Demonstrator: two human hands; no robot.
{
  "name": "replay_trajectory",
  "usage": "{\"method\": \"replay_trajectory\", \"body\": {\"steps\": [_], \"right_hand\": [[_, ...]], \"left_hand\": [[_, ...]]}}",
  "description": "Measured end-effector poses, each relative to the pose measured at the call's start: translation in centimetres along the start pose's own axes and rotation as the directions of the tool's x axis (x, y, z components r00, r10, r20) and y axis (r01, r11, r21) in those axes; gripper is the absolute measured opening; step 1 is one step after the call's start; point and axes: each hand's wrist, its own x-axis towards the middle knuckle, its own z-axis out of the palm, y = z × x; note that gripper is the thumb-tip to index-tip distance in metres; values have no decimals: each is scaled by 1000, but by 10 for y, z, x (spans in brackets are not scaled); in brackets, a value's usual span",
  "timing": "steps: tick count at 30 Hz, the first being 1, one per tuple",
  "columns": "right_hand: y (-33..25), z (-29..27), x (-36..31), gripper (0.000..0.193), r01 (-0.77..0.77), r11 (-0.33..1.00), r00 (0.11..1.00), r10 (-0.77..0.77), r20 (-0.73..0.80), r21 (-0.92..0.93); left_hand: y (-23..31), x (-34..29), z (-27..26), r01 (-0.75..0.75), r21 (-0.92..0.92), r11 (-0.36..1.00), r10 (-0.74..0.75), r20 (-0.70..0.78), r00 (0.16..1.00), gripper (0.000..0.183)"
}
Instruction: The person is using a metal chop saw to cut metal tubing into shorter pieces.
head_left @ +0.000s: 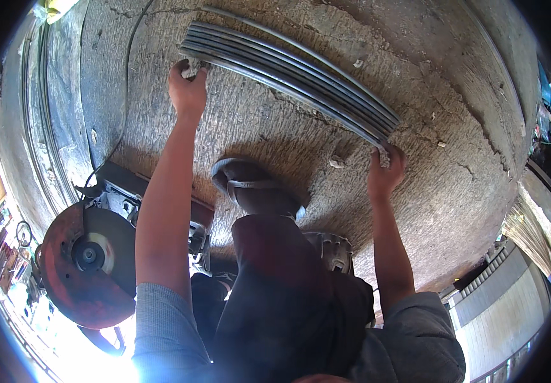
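Observation:
Several thin grey metal rods (pixel 291 80) lie side by side on the rough floor in front of me. One more rod (pixel 256 25) lies slightly apart along their far side. My left hand (pixel 187 92) is at the left end of the nearest rods, thumb and fingers apart in a C shape. My right hand (pixel 387 171) is at their right end, its fingers bent, with a gap between thumb and fingers. Both hands' fingertips seem to touch the rod ends, though exact contact is hard to tell.
A chop saw (pixel 64 290) with a reddish guard and round disc stands left of my left forearm. A dark cable (pixel 126 76) runs up from it. My sandalled foot (pixel 246 175) is below the rods. A straw broom (pixel 531 230) lies at the right. The concrete floor (pixel 441 185) is cracked.

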Motion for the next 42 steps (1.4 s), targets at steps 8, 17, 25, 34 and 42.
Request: {"method": "replay_trajectory", "body": {"steps": [8,17,25,34,42], "right_hand": [[-30,13,-6,21,-762,54,533,618,578,645],[-27,30,-4,39,-742,-91,475,627,617,664],[-28,29,-3,35,-698,-222,438,620,651,681],[-16,38,-11,43,-689,-234,443,613,654,686],[-16,33,-9,37,-703,-262,417,601,682,661]], "left_hand": [[53,-14,25,573,-400,715,-483,310,819,37],[48,-19,29,542,-571,617,-440,320,839,34],[49,-23,24,563,-563,606,-486,298,822,24],[35,-25,17,492,-557,669,-421,261,869,23],[23,-31,21,474,-676,565,-374,302,877,20]]}}
